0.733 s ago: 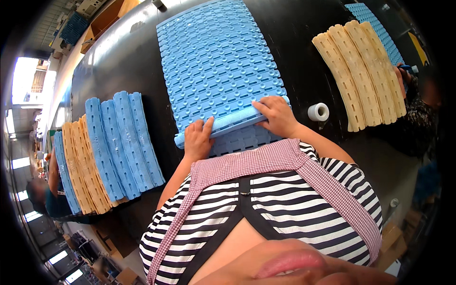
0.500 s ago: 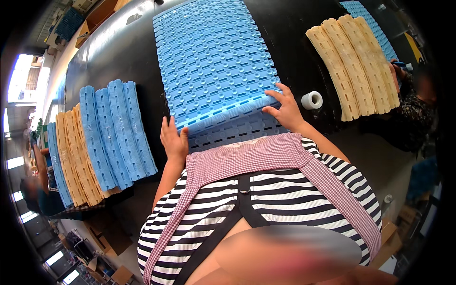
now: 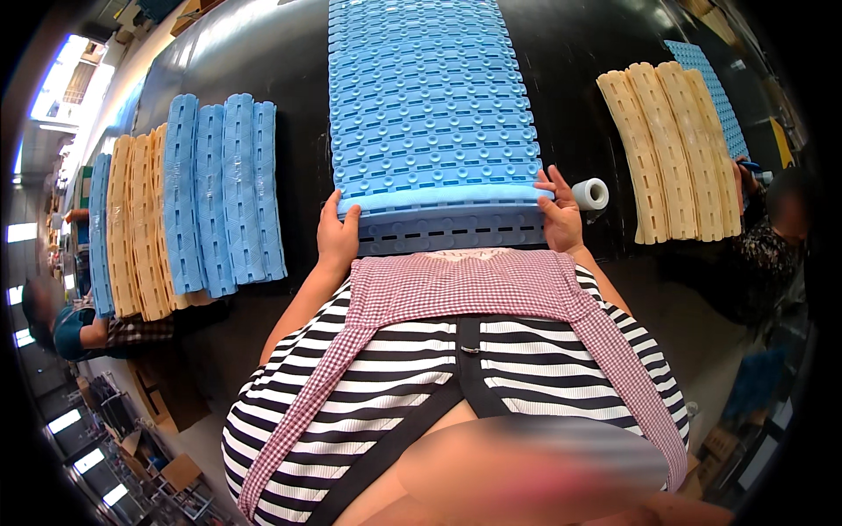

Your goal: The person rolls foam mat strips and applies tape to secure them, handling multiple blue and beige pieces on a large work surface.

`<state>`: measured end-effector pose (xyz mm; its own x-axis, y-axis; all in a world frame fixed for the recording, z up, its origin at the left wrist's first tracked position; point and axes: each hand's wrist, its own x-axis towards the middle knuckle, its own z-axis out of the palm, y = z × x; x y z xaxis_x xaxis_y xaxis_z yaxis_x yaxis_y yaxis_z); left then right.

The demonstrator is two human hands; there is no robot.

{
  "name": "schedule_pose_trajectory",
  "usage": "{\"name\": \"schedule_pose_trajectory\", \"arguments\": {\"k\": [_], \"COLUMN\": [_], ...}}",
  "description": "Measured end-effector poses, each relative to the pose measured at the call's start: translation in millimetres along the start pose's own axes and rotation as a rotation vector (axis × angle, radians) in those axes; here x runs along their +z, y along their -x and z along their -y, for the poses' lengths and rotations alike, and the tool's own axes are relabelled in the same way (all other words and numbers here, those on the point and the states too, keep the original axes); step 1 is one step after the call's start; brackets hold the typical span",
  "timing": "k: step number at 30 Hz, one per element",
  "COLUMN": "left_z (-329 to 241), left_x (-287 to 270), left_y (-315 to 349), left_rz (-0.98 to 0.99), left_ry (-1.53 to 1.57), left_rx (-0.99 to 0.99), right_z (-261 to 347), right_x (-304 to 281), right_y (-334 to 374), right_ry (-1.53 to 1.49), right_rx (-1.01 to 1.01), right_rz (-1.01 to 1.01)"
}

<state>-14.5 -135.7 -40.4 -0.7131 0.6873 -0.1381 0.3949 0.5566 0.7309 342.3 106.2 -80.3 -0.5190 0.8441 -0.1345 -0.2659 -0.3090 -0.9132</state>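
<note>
A long blue plastic mat [image 3: 434,114], studded with round suckers and pierced by slots, stretches away from me over the black table. Its near end is bent up into a fold [image 3: 447,200], and a darker, shaded strip of mat shows beneath it. My left hand [image 3: 338,235] grips the fold's left end, thumb on the near side and fingers at the outer edge. At the other end, my right hand [image 3: 563,215] holds the right corner between thumb and fingers, with some fingertips raised.
A white roll [image 3: 590,195] lies on the black table [image 3: 570,96] beside my right hand. Folded blue mats [image 3: 224,193] and beige mats [image 3: 136,228] stand at left. More folded beige mats [image 3: 671,153] stand at right, near another person [image 3: 772,237]. Another person [image 3: 74,329] is at far left.
My right hand has slid from the top of the fold to its right end. The fold now lies more level across the mat. The whole view has shifted slightly.
</note>
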Motion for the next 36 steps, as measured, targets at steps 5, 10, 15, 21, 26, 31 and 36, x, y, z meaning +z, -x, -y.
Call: {"name": "schedule_pose_trajectory", "arguments": {"k": [5, 10, 15, 21, 26, 31, 36], "left_z": [-4.4, 15.7, 29.2, 26.3, 43.4, 63.4, 67.1], "left_x": [-0.6, -3.8, -8.0, 0.0, -2.8, 5.2, 10.4], "left_y": [0.6, -1.5, -4.4, -13.2, -21.9, -13.0, -4.2], "left_rz": [-0.069, -0.033, -0.020, 0.006, 0.053, -0.024, -0.078], "left_ry": [0.008, -0.076, -0.168, -0.150, -0.231, -0.158, -0.092], "left_rx": [-0.004, -0.002, 0.011, 0.004, -0.024, -0.028, -0.018], "right_z": [1.9, -4.2, 3.3, 18.9, -0.2, 2.9, 3.9], "right_x": [19.2, 14.6, 23.3, 13.8, 15.2, 25.0, 31.7], "right_y": [0.3, -6.0, 1.9, 7.5, 4.0, 1.7, -2.6], "right_ry": [0.311, 0.738, 0.587, 0.232, 0.429, 0.649, 0.726], "right_rx": [-0.011, -0.245, -0.094, 0.044, -0.053, -0.104, -0.102], "right_rz": [-0.112, -0.103, -0.094, -0.048, -0.125, -0.208, -0.281]}}
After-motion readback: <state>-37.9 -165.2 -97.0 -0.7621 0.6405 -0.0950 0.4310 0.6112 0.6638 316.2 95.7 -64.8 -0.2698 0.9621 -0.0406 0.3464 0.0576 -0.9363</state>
